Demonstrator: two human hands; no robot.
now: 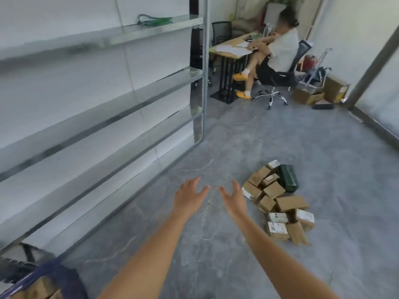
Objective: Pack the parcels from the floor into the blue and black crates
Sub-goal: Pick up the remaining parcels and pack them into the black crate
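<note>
Both hands are reaching out empty over the grey floor, left hand and right hand with fingers spread. Parcels are lying heaped just right of them; the blue crate is sitting at the floor's near-left corner.

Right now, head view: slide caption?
Both hands, left hand and right hand, open above floor beside cardboard parcels.

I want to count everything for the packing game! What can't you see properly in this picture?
Head view:
- Blue crate: cut off by the bottom-left corner and blurred; its contents cannot be counted.
- Black crate: only a blurred piece shows.
- Parcels: piled up, so some are hidden; labels too small to read.
- Shelves: smeared by motion blur.
</note>
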